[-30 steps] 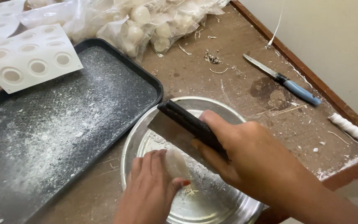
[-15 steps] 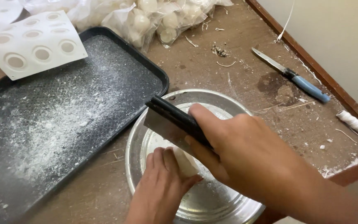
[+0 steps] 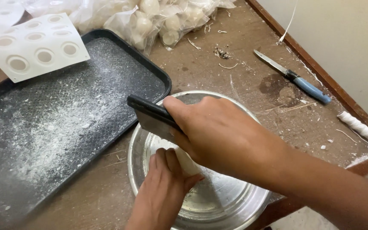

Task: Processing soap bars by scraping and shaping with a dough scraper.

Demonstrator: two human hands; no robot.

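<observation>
Here is a worn brown wooden surface (image 3: 243, 81), scuffed, stained dark in the right of the frame and littered with pale crumbs and fibres, its raised reddish edge running down the right side against a plain pale wall (image 3: 346, 38). Filling the left half sits a dark rectangular metal baking tray (image 3: 120, 55) with rounded corners, its bed dusted unevenly with white flour. Over its upper left corner lies a white flexible mould sheet (image 3: 37, 44) with rows of round cavities. Along the top of the frame, crinkled clear plastic bags (image 3: 158, 17) hold smooth whitish balls. At upper right a slim knife with a blue handle (image 3: 294, 77) lies flat on the wood, and just below it, near the edge, a small white ribbed roll (image 3: 357, 125). Lower centre, touching the tray's edge, is a round shiny steel pan (image 3: 235, 204), its bottom ringed with fine circular marks. Inside it, the left hand (image 3: 162, 191) rests with fingers curled and pressed onto a soft white lump of dough (image 3: 187, 161), mostly hidden. The right hand (image 3: 222, 132) comes in from the lower right, wrapped tight around the black handle of a flat grey metal bench scraper (image 3: 152, 121), whose blade stands upright, its lower edge down at the dough, right beside the left fingers.
</observation>
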